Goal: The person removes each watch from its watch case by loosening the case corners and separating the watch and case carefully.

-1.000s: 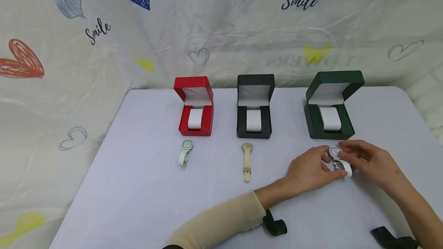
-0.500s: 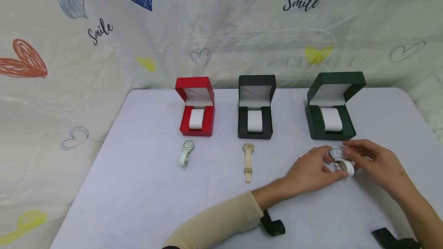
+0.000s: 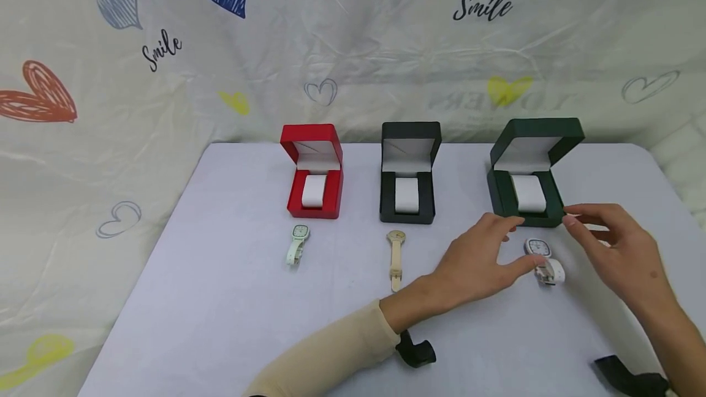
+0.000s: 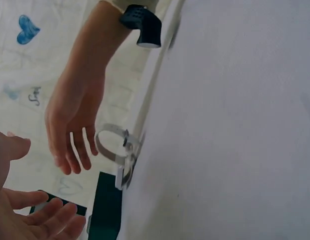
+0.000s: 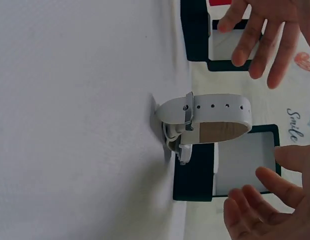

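A white-strapped wristwatch [image 3: 537, 247] stands on the table below the open green watch box [image 3: 503, 196], its strap buckled into a loop. In the head view my left hand [image 3: 475, 262] hovers beside it with fingers spread, the thumb overlapping the watch. To its right, my right hand [image 3: 626, 253] holds nothing, its fingertips near the box's front right corner. Seen from the right wrist, the watch strap [image 5: 220, 107] has room on all sides, away from both hands. From the left wrist, the strap loop [image 4: 107, 150] likewise appears apart from my left fingers [image 4: 42, 220].
A red watch box [image 3: 293, 192] and a black one [image 3: 387, 195] stand open to the left, each with a white cushion. Before them lie a pale green watch [image 3: 296, 244] and a beige watch [image 3: 395, 256]. A patterned sheet [image 3: 386, 48] hangs behind the table.
Both hands have let go of the white watch and moved up and apart, toward the green box. The watch stays standing on the table.
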A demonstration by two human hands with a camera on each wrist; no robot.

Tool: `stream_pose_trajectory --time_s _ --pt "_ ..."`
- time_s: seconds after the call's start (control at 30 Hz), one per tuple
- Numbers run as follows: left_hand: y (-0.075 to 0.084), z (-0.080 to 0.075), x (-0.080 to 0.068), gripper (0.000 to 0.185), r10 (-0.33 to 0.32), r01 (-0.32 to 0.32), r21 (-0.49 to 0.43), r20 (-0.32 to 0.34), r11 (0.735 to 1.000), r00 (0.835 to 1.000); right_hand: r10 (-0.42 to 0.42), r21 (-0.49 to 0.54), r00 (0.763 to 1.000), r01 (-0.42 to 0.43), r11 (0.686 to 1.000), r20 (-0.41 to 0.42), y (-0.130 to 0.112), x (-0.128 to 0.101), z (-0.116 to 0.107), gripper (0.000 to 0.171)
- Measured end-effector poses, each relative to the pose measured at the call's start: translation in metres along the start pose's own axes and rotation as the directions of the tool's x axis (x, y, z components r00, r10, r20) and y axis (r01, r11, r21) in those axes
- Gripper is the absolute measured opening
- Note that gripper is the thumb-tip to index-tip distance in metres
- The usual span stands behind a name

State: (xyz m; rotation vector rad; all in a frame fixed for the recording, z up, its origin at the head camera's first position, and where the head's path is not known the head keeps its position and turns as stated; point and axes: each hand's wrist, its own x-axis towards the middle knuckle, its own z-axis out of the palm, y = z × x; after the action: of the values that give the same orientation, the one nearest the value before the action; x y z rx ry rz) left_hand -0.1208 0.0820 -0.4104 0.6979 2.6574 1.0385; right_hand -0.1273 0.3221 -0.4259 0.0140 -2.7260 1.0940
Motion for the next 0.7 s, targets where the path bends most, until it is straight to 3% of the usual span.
stream_pose_trajectory --time_s 0.17,0.37,0.7 --pt "-0.013 -0.022 -0.007 0.064 0.023 -0.017 0.08 -0.072 0.997 0.997 -0.078 0.049 0.997 0.078 0.996 0.004 -0.011 0.007 0.007 0.036" --pt "-0.035 -0.045 -0.019 0.06 0.061 -0.03 0.164 -0.183 0.986 0.981 -0.111 0.01 0.991 0.111 0.994 0.07 -0.03 0.015 0.018 0.045" --pt "-0.086 -0.082 -0.049 0.06 0.02 0.032 0.17 -0.291 0.985 0.957 -0.163 0.012 0.97 0.163 0.987 0.181 -0.048 0.013 0.029 0.062"
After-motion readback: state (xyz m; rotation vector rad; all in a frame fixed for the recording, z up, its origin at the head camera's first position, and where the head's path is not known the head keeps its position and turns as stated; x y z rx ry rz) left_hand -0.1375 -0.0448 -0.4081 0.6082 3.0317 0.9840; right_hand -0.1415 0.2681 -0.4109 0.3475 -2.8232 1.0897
